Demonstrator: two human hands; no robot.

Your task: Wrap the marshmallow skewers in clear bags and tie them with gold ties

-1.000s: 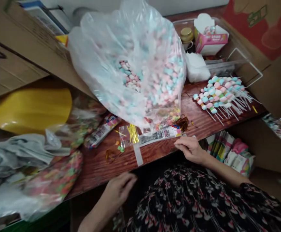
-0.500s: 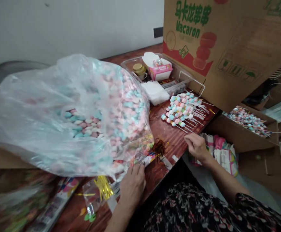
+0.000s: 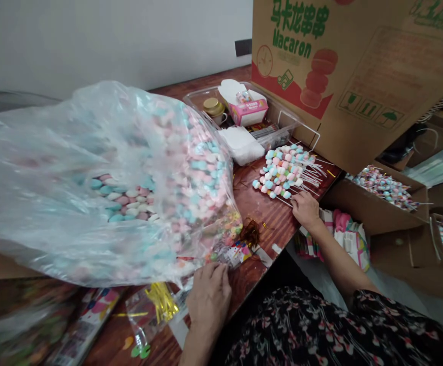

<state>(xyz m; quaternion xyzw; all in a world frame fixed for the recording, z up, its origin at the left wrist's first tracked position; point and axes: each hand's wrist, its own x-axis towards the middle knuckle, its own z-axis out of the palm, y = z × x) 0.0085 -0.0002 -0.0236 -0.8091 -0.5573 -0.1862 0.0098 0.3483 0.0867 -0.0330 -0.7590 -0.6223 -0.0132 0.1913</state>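
A big clear plastic bag (image 3: 103, 183) of pastel pink, blue and white marshmallow pieces fills the left of the view, lying over the wooden table (image 3: 263, 213). My left hand (image 3: 209, 300) rests just below the bag's lower edge, on a printed strip (image 3: 231, 255); any grip there is hidden. My right hand (image 3: 305, 211) has its fingers curled beside the stick ends of a pile of marshmallow skewers (image 3: 278, 173). Nothing shows in that hand. A small bag of gold twist ties (image 3: 162, 302) lies left of my left hand.
A clear tray (image 3: 196, 99) at the back holds a jar and a pink-and-white box. A large "Macaron" cardboard box (image 3: 343, 76) stands at the right. Lower right, open cartons (image 3: 381, 203) hold finished skewers. Printed packets (image 3: 343, 239) sit beyond the table edge.
My view has swung right and up, bringing the wall and "Macaron" box into sight. The bag now lies further left. My left hand has moved up to its lower edge, my right hand toward the skewers.
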